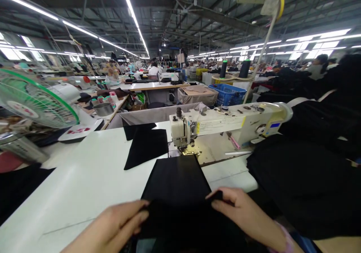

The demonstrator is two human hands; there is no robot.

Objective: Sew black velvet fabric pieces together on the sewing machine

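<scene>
A piece of black fabric [176, 177] stretches between my hands, its far end flat on the white table just in front of the sewing machine's needle area. My left hand [118, 221] pinches its left edge between thumb and fingers. On the opposite edge, my right hand [234, 208] grips a corner of the same cloth, thumb and forefinger pressed together. The sewing machine [220, 121] stands beyond, its head above the fabric's far end. Another cut piece of black fabric [148, 145] lies on the table left of the machine head.
A green-rimmed fan [36, 98] stands at the left beside a metal cup [103, 109]. Piled black cloth [307, 181] fills the right side. Behind the machine are thread cones [244, 68], a blue basket [229, 93] and a thread stand pole [262, 53]. Pink-handled snips [234, 141] rest on the machine bed.
</scene>
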